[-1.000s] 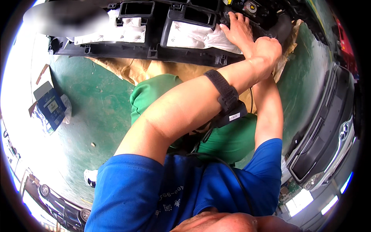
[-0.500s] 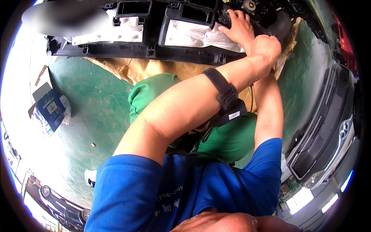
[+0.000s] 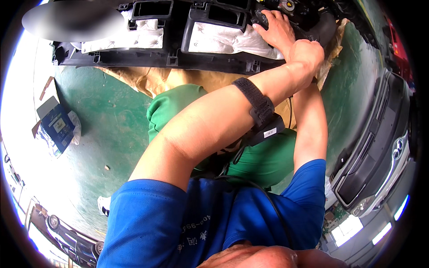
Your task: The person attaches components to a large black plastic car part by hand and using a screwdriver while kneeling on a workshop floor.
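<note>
A black plastic car dashboard [image 3: 210, 61] with white padding [image 3: 223, 39] and rectangular openings lies in front of me. My arms cross at its right end. My right hand [image 3: 279, 32] rests on black parts there, fingers spread and thumb out to the left. Over my right wrist sits my left hand [image 3: 307, 58], curled closed with its knuckles to the right; what its fingers hold, if anything, is hidden. A black strap [image 3: 251, 96] with a small black box [image 3: 268, 130] is around my left forearm. Near both hands are a thick black duct [image 3: 325, 29] and a round yellow-marked part [image 3: 286, 5].
Brown paper [image 3: 134, 79] lies under the dashboard on the green floor [image 3: 107, 116]. To the left is an open blue carton [image 3: 57, 123] with clear plastic. A grey front bumper with a grille [image 3: 373, 143] stands at the right. A dark car [image 3: 67, 236] is behind at the lower left.
Both hands keep nearly the same place and pose. The whole view has shifted very slightly.
</note>
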`<control>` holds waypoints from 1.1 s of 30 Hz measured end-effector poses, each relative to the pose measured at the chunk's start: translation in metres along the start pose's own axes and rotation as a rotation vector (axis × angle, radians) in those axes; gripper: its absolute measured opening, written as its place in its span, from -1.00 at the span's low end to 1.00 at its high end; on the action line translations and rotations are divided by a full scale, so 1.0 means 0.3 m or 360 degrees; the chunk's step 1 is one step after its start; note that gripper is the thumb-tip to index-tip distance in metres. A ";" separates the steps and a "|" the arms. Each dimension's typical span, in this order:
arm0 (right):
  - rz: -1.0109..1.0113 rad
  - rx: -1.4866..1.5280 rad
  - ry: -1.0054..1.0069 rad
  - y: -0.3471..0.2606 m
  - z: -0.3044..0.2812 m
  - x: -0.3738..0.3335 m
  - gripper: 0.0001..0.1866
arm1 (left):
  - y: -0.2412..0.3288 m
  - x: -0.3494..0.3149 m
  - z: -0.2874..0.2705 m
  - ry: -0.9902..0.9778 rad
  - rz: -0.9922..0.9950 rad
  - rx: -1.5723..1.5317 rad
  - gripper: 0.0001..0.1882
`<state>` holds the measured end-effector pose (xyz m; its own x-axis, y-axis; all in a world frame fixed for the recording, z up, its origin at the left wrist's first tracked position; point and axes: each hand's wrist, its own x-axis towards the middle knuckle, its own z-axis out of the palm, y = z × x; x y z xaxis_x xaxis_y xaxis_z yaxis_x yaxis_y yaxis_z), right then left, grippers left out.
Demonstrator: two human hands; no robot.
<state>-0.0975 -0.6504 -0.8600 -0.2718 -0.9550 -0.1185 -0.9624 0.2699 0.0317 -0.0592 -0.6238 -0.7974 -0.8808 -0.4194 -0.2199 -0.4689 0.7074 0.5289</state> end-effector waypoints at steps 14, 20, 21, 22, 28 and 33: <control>-0.0205 0.0086 0.0068 0.047 0.002 0.027 -0.56 | 0.009 -0.065 -0.094 -0.0015 -0.0260 -0.0520 -0.45; -0.0327 0.0029 -0.0018 0.054 -0.005 0.015 -0.73 | 0.009 -0.121 -0.155 -0.0005 -0.0097 -0.0213 -0.43; -0.0314 0.0024 -0.0021 0.071 0.002 0.005 -0.73 | 0.022 -0.136 -0.175 0.0037 -0.0200 -0.0162 -0.43; -0.0321 0.0031 -0.0018 0.067 0.006 0.007 -0.77 | 0.022 -0.135 -0.173 0.0065 -0.0262 -0.0129 -0.42; -0.0394 0.0082 -0.0035 -0.079 -0.043 0.077 -0.81 | -0.010 0.098 0.094 0.0988 -0.0792 -0.0070 -0.85; -0.0283 0.0059 0.0096 0.091 0.008 -0.011 -0.82 | 0.116 0.089 0.113 0.0615 -0.0226 -0.0601 -0.78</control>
<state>-0.1229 -0.6397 -0.8612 -0.0983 -0.9934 -0.0595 -0.9948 0.0997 -0.0215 -0.1014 -0.5912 -0.8127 -0.6891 -0.7240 -0.0314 -0.4621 0.4056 0.7886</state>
